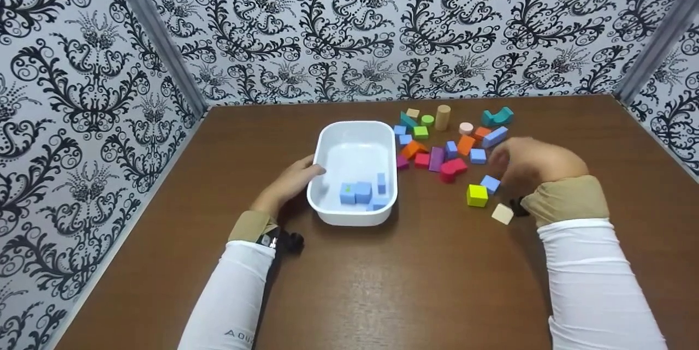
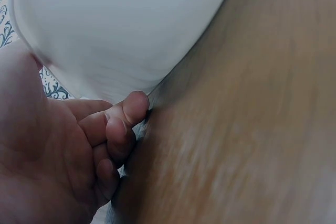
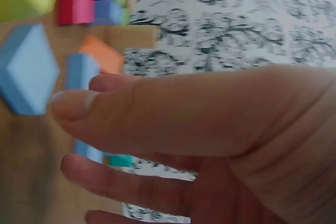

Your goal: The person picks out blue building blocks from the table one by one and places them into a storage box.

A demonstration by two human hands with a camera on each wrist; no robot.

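A white plastic tub stands on the table with several light-blue blocks inside. My left hand grips its left side, thumb over the rim; in the left wrist view the fingers are bent against the outer wall, low by the table. My right hand hovers just right of a blue block, holding nothing that I can see. In the right wrist view the thumb and fingers are apart, beside that block. A yellow-green cube and a cream block lie close by.
Right of the tub is a loose spread of coloured blocks, among them a purple block, an upright wooden cylinder, a long blue block and a teal curved piece. A patterned wall closes off the table's back.
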